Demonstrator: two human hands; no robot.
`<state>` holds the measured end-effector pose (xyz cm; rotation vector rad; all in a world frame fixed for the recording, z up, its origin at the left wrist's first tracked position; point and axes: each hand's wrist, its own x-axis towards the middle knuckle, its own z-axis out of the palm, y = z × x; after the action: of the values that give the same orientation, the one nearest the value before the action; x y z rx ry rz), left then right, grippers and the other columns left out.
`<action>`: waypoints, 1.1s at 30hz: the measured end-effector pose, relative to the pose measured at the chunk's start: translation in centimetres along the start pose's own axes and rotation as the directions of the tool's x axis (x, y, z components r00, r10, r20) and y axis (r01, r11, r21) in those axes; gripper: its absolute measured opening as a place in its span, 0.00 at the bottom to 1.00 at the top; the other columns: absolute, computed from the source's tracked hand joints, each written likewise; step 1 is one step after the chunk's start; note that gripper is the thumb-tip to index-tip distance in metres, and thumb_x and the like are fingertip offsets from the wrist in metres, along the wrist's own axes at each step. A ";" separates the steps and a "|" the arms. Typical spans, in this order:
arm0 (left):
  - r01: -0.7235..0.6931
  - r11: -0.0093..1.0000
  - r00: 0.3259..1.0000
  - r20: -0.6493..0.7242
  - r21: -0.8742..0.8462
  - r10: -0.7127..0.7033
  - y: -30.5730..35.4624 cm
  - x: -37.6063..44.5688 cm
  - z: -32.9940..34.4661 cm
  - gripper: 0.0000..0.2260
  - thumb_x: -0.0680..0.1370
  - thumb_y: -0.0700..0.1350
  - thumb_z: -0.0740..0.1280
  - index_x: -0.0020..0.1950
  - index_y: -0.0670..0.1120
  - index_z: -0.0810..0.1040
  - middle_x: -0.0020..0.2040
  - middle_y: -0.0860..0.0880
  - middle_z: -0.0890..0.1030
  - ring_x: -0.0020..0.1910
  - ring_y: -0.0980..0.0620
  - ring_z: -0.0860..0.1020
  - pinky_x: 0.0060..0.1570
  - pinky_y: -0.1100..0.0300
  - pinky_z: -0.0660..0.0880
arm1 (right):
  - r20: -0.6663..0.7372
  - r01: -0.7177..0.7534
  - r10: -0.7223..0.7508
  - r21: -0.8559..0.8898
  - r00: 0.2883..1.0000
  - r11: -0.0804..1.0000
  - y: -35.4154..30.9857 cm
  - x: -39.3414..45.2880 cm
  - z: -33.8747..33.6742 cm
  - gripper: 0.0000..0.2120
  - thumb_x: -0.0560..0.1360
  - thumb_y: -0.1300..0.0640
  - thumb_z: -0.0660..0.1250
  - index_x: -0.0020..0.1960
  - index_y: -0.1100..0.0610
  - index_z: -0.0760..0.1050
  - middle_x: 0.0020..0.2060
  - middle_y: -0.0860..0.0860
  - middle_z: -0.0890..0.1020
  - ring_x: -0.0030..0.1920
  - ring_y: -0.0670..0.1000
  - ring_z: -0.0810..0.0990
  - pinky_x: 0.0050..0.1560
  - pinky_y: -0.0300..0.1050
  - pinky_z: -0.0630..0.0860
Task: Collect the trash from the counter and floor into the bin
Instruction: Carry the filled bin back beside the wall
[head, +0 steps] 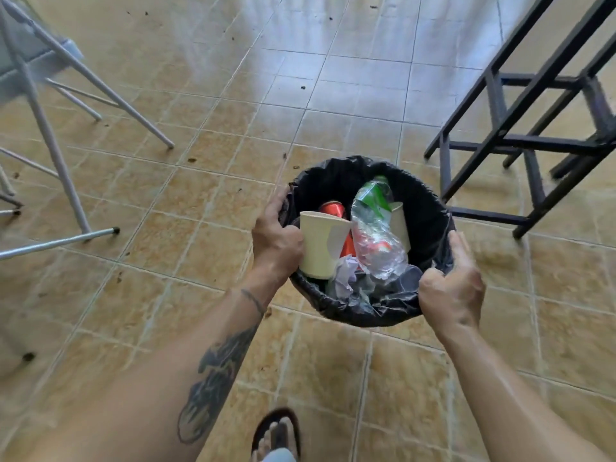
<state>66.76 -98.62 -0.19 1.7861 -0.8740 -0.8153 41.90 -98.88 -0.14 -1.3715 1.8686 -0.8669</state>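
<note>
Bare forearms, dark tattoos [216, 378] on the left, black flip-flop [276, 431].

Bin [430, 208] body hidden under black liner; only rim shows. Red can [333, 210] mostly covered by paper cup [320, 245] and crushed bottle [373, 235]. Second cup at 2 o'clock behind bottle, barely visible. Left hand [275, 238] fingertips hidden behind cup. Folding chair at 10 o'clock and dark stool [520, 128] at 2 o'clock cut by frame edges, blurred. Sandalled foot at 6 o'clock cropped.

A black liner [423, 201] holds a cream cup [320, 245], red can [333, 210] and clear bottle [376, 235] (green label). Tan floor tiles [200, 195] carry pale grout lines
</note>
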 end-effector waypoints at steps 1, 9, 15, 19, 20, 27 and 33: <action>0.021 1.000 1.000 0.004 0.012 -0.021 1.6 -2.1 -1.0 0.32 0.70 0.35 0.65 0.74 0.49 0.74 0.65 0.51 0.82 0.63 0.56 0.81 0.62 0.54 0.79 | 0.021 -0.033 0.033 -0.007 0.999 0.999 -1.3 -1.7 -1.7 0.33 0.70 0.67 0.58 0.75 0.56 0.67 0.75 0.51 0.68 0.75 0.51 0.65 0.75 0.44 0.60; 0.191 0.976 0.981 -0.053 0.100 -0.187 16.7 -16.5 -10.8 0.31 0.71 0.34 0.63 0.74 0.50 0.74 0.63 0.52 0.83 0.60 0.53 0.82 0.62 0.52 0.79 | 0.160 -0.148 0.144 0.012 0.976 0.989 -13.4 -14.5 -16.3 0.36 0.70 0.69 0.58 0.77 0.53 0.65 0.75 0.47 0.68 0.74 0.50 0.67 0.74 0.44 0.63; 0.179 0.978 0.981 -0.090 0.103 -0.170 29.8 -27.0 -17.4 0.31 0.71 0.35 0.63 0.73 0.53 0.75 0.61 0.52 0.84 0.57 0.52 0.82 0.60 0.53 0.80 | 0.165 -0.116 0.110 0.027 0.980 0.993 -22.3 -23.9 -27.8 0.40 0.64 0.62 0.56 0.77 0.49 0.63 0.74 0.45 0.70 0.72 0.50 0.70 0.70 0.52 0.70; 0.147 0.987 0.986 -0.087 0.065 -0.141 35.6 -31.9 -20.5 0.30 0.72 0.33 0.62 0.73 0.50 0.76 0.61 0.50 0.83 0.57 0.49 0.81 0.59 0.53 0.80 | 0.096 -0.105 0.101 0.039 0.990 0.994 -26.5 -29.3 -33.3 0.38 0.66 0.63 0.56 0.77 0.52 0.64 0.74 0.48 0.70 0.73 0.50 0.69 0.73 0.48 0.67; 0.131 0.990 0.989 -0.079 0.060 -0.126 36.5 -32.9 -21.1 0.30 0.72 0.33 0.62 0.73 0.50 0.76 0.61 0.49 0.83 0.56 0.49 0.81 0.59 0.52 0.80 | 0.072 -0.113 0.110 0.038 0.991 0.993 -27.4 -30.6 -34.3 0.37 0.68 0.66 0.58 0.77 0.53 0.63 0.75 0.49 0.69 0.73 0.50 0.68 0.73 0.42 0.64; -0.045 0.997 0.992 0.117 0.063 0.037 40.1 -37.6 -24.5 0.30 0.71 0.33 0.62 0.71 0.52 0.78 0.53 0.49 0.85 0.43 0.57 0.80 0.40 0.61 0.77 | -0.148 -0.147 0.160 0.093 0.976 0.985 -30.2 -40.0 -38.2 0.34 0.71 0.71 0.59 0.77 0.60 0.63 0.75 0.54 0.68 0.75 0.52 0.65 0.69 0.34 0.58; -0.156 0.986 0.938 0.320 0.051 0.132 41.9 -42.6 -25.7 0.29 0.72 0.32 0.61 0.71 0.51 0.78 0.56 0.46 0.85 0.50 0.46 0.81 0.45 0.56 0.79 | -0.356 -0.210 0.247 0.139 0.901 0.968 -30.1 -49.6 -40.5 0.34 0.70 0.71 0.60 0.76 0.60 0.64 0.75 0.55 0.68 0.75 0.52 0.64 0.70 0.34 0.55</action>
<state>57.29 -63.27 53.55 1.6568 -1.2453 -0.9995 36.67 -52.80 53.29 -0.9484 2.1848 -1.1372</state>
